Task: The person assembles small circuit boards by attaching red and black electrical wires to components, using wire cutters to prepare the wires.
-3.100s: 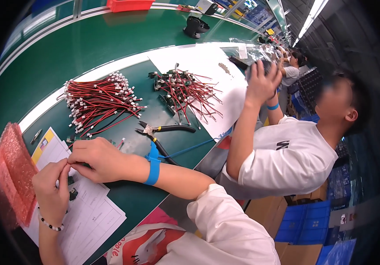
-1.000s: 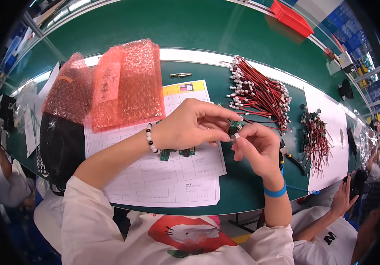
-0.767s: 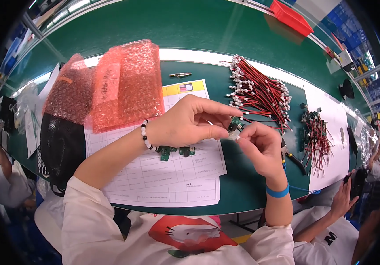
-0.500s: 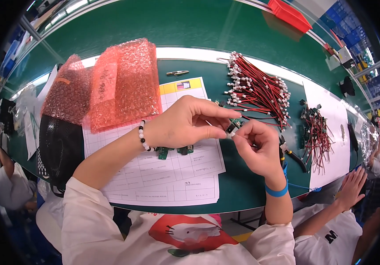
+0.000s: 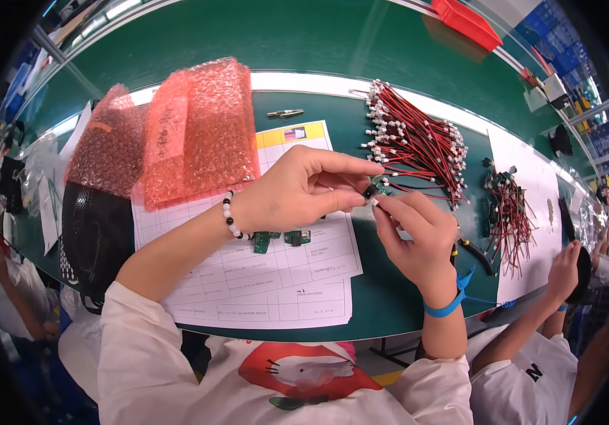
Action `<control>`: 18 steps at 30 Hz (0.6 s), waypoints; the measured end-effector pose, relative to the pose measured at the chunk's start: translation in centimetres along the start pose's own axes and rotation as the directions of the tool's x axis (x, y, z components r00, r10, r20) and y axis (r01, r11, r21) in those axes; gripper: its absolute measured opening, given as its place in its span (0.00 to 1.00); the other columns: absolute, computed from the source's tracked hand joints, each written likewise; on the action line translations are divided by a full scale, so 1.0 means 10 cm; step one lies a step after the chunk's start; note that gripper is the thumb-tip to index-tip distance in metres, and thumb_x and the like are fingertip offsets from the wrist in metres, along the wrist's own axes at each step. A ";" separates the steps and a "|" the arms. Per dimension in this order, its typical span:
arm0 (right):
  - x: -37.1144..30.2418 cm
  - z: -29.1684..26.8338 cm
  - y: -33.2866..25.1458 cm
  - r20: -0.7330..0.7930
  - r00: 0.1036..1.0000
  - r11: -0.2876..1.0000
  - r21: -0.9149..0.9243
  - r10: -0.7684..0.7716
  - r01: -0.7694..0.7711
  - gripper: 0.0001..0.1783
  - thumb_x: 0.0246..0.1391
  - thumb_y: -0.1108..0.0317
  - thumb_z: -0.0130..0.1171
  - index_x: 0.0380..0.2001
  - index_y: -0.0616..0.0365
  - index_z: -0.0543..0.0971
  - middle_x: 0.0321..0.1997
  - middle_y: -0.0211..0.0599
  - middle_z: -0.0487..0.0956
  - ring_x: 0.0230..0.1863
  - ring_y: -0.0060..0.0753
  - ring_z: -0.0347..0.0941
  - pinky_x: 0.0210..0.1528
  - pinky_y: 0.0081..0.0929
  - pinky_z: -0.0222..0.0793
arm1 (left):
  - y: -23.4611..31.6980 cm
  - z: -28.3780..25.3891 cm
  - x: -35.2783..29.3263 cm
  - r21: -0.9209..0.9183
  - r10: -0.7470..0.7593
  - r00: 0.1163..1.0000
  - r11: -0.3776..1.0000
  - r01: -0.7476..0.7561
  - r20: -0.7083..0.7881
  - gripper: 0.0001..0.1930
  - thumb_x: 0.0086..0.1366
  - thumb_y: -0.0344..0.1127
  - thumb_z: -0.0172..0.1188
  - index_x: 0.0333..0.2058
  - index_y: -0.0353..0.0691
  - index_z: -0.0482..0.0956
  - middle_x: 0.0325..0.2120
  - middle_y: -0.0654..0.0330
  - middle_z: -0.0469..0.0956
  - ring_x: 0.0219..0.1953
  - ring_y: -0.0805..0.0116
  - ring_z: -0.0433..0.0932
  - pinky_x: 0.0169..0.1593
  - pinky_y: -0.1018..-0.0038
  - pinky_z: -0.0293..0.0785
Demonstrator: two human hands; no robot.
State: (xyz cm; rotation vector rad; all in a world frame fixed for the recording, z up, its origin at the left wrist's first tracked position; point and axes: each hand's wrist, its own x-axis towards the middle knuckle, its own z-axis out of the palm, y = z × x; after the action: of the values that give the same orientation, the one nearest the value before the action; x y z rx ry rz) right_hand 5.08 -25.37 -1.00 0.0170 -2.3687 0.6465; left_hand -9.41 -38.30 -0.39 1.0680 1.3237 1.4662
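Note:
A small green circuit board (image 5: 380, 186) with a black part on it is pinched between the thumb and fingers of my left hand (image 5: 304, 185). At the board's lower edge, the closed fingertips of my right hand (image 5: 418, 230) meet a small white connector (image 5: 373, 201). The fingers hide most of it, and any wire on it does not show. Under my left wrist, more green circuit boards (image 5: 296, 238) lie on printed paper sheets (image 5: 269, 283). Beyond my right hand spreads a pile of red and black wire leads (image 5: 414, 134) with white connectors.
Pink bubble-wrap bags (image 5: 202, 134) lie at the left beside a black mesh bag (image 5: 95, 227). Yellow-and-black pliers (image 5: 476, 256) sit right of my right hand, near boards with wires attached (image 5: 510, 212). A metal clip-like piece (image 5: 285, 113) lies ahead. A co-worker's hand (image 5: 565, 273) is at right.
My right hand has turned, its fingers now less curled and reaching to the board's lower edge. The board has tilted slightly. The co-worker's hand at right has risen and changed shape.

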 end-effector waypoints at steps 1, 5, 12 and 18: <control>-0.01 0.00 0.01 -0.019 0.997 0.993 -0.099 -0.069 0.067 0.08 0.36 0.79 0.60 0.25 0.60 0.76 0.19 0.30 0.71 0.13 0.23 0.66 0.13 0.20 0.58 | 0.00 0.00 0.00 0.000 0.001 1.000 1.000 -0.001 -0.001 0.19 0.53 0.20 0.55 0.46 0.35 0.71 0.36 0.58 0.74 0.37 0.75 0.74 0.43 0.80 0.72; -0.01 -0.02 -0.03 0.016 1.000 0.998 -0.067 0.003 -0.002 0.07 0.37 0.79 0.59 0.26 0.60 0.76 0.18 0.31 0.71 0.13 0.23 0.66 0.13 0.19 0.59 | 0.01 0.00 -0.01 0.006 -0.024 0.999 1.000 0.024 -0.037 0.17 0.53 0.19 0.56 0.43 0.32 0.73 0.35 0.57 0.76 0.35 0.74 0.75 0.41 0.80 0.73; -0.03 -0.01 -0.04 0.138 0.936 0.873 0.338 0.323 -0.351 0.01 0.39 0.78 0.57 0.21 0.64 0.75 0.15 0.32 0.70 0.13 0.18 0.66 0.15 0.14 0.58 | -0.03 0.03 -0.02 0.077 0.021 0.999 0.997 -0.018 -0.048 0.14 0.51 0.19 0.57 0.39 0.31 0.76 0.32 0.54 0.78 0.32 0.73 0.76 0.37 0.80 0.74; -0.05 -0.05 -0.02 0.295 0.862 0.758 0.415 0.411 -0.504 0.05 0.47 0.75 0.53 0.22 0.67 0.76 0.17 0.28 0.72 0.15 0.12 0.64 0.15 0.09 0.57 | -0.04 0.03 -0.03 0.203 0.067 0.997 0.977 -0.058 -0.039 0.13 0.50 0.19 0.58 0.37 0.32 0.77 0.29 0.54 0.78 0.30 0.74 0.76 0.34 0.82 0.73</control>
State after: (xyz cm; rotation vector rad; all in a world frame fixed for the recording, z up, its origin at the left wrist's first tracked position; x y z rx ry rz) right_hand 5.79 -25.42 -0.91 -0.3144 -2.3313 1.5305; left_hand -8.98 -38.45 -0.78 1.2221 1.5087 1.4324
